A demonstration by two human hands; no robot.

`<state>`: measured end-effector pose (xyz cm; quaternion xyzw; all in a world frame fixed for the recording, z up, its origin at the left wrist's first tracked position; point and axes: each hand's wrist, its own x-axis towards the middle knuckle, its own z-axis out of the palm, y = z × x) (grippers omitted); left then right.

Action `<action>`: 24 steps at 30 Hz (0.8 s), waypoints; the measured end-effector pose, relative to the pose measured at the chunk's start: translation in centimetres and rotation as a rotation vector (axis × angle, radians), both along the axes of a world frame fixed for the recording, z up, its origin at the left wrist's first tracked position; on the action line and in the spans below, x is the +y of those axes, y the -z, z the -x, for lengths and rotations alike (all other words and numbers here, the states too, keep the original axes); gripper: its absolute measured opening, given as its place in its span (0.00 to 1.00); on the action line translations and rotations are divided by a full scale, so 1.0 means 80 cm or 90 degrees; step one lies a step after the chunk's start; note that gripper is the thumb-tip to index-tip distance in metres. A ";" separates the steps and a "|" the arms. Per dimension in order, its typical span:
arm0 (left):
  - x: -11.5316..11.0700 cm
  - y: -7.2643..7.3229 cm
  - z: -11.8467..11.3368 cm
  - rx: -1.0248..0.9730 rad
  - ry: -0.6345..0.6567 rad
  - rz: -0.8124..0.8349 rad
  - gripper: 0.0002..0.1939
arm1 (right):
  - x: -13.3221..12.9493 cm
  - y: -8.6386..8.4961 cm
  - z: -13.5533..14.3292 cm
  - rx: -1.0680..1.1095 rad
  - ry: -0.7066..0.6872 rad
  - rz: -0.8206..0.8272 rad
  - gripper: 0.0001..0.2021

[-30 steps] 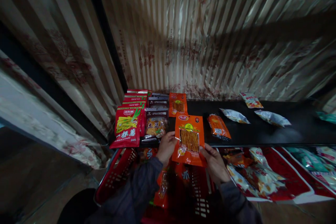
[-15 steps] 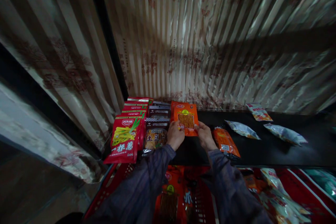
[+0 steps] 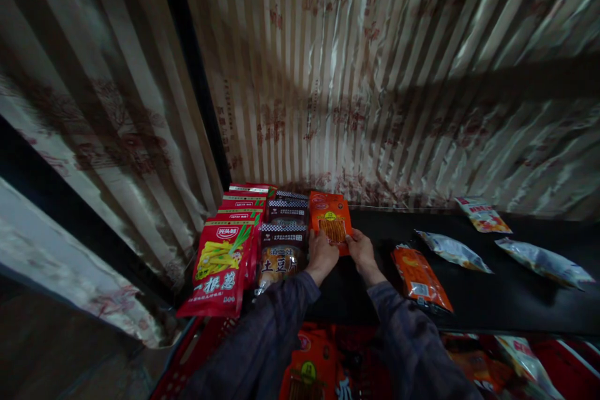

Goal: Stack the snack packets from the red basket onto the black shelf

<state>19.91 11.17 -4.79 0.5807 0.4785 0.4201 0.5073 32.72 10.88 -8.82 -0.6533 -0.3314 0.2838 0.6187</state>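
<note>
Both hands are on an orange snack packet (image 3: pixel 334 220) at the back of the black shelf (image 3: pixel 356 300). My left hand (image 3: pixel 322 253) has its fingers on the packet's lower left part. The lower right corner is gripped by my right hand (image 3: pixel 362 251), thumb and fingers together. Another orange packet edge shows behind the held one. Directly left stand dark packets with checkered tops (image 3: pixel 281 250), overlapping in a row. Farther left, red packets (image 3: pixel 220 262) with a yellow picture overlap in a similar row.
Right of my hands lie another orange packet (image 3: pixel 420 278), two silvery packets (image 3: pixel 454 250) and a red-white packet (image 3: pixel 484 214). Below the shelf's front edge are a red basket (image 3: pixel 190 350) and more packets. A pleated curtain (image 3: pixel 300 75) hangs behind; a dark post (image 3: pixel 194 62) stands left.
The held orange packet now rests farther back against another orange one, and my left hand has shifted lower across its front. The view has moved slightly, with the shelf appearing closer.
</note>
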 end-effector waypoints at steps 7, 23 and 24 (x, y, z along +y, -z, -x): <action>-0.011 0.003 -0.015 0.212 -0.031 -0.034 0.36 | -0.010 0.008 0.001 -0.377 0.027 0.162 0.20; -0.009 -0.091 0.120 0.490 -0.018 -0.101 0.29 | 0.013 -0.040 0.077 -0.306 -0.085 0.028 0.30; -0.005 -0.091 0.128 0.497 -0.020 -0.096 0.29 | 0.017 -0.044 0.086 -0.289 -0.099 0.035 0.31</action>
